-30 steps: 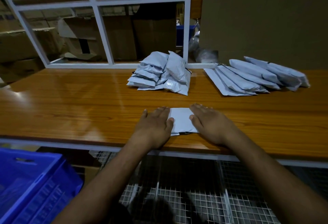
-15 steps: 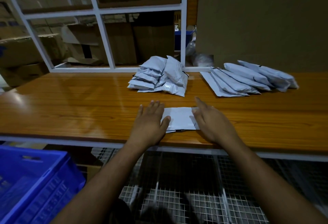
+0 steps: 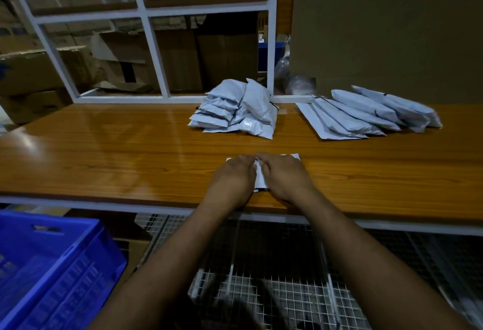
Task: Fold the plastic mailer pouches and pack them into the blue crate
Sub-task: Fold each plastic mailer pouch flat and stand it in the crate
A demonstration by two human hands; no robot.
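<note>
A long wooden table (image 3: pixel 109 152) runs across the view, with a blue crate (image 3: pixel 52 272) below its near edge at the left. At the back of the table lies a row of flat mailer pouches (image 3: pixel 366 114) on the right and a heap of folded pouches (image 3: pixel 235 110) in the middle. Near the front edge, the left hand (image 3: pixel 232 180) and right hand (image 3: pixel 283 177) lie side by side on one white pouch (image 3: pixel 260 177), knuckles up; whether the fingers pinch it cannot be told.
</note>
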